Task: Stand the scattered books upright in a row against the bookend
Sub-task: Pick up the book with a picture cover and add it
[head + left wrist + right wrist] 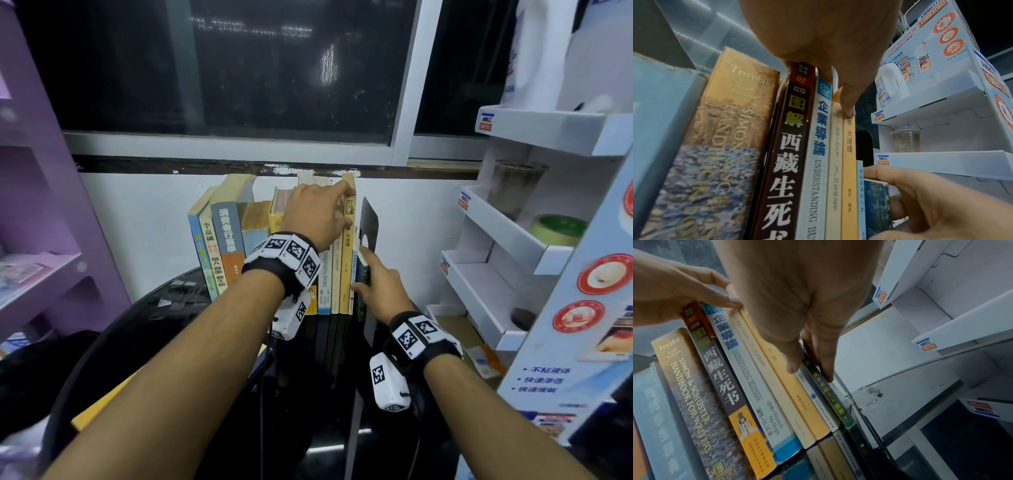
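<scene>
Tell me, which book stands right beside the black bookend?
The small dark book with yellow-green lettering, the shortest in the row. The right hand pinches it at the row's right end, beside the bookend. The left hand grips a taller yellow book.

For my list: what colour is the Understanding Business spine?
The Understanding Business spine is white with blue characters; right wrist view shows it best.

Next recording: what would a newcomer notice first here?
A row of upright books stands on the glossy black table under the dark window. The left hand grips the top of the orange book, while the right hand pinches a small dark book beside the black bookend at the row's right end.
</scene>
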`<act>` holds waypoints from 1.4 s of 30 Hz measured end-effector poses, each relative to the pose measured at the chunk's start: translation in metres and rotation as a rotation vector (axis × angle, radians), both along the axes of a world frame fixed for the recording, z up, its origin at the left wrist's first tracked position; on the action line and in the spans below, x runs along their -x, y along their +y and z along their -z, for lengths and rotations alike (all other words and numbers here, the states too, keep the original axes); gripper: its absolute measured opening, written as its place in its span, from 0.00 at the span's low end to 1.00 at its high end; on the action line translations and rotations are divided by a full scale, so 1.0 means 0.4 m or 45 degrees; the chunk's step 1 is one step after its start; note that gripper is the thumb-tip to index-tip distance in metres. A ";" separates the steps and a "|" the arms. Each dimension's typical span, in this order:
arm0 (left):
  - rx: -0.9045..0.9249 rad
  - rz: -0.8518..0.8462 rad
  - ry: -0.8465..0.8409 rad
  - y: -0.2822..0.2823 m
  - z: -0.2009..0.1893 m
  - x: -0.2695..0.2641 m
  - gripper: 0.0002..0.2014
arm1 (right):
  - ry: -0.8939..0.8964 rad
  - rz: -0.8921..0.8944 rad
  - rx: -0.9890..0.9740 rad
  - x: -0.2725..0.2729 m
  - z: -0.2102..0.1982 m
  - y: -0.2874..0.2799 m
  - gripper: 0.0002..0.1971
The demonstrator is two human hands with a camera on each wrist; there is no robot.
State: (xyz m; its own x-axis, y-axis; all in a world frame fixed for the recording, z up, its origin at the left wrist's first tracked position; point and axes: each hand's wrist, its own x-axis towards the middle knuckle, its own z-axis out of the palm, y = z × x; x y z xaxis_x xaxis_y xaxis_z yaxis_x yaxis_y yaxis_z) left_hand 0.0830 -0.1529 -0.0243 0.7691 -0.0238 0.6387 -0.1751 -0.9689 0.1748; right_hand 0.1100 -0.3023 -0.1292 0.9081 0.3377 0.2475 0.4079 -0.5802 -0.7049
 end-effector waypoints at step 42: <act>-0.047 0.010 -0.044 0.007 0.008 -0.007 0.21 | 0.087 -0.112 0.168 -0.019 -0.021 0.001 0.43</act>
State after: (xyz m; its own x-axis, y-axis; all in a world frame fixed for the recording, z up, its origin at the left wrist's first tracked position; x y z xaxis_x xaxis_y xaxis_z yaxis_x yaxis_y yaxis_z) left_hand 0.0857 -0.1499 -0.0273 0.7463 -0.0537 0.6634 -0.1879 -0.9732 0.1325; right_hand 0.1175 -0.3020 -0.1209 0.8868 0.4422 0.1343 0.4148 -0.6338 -0.6529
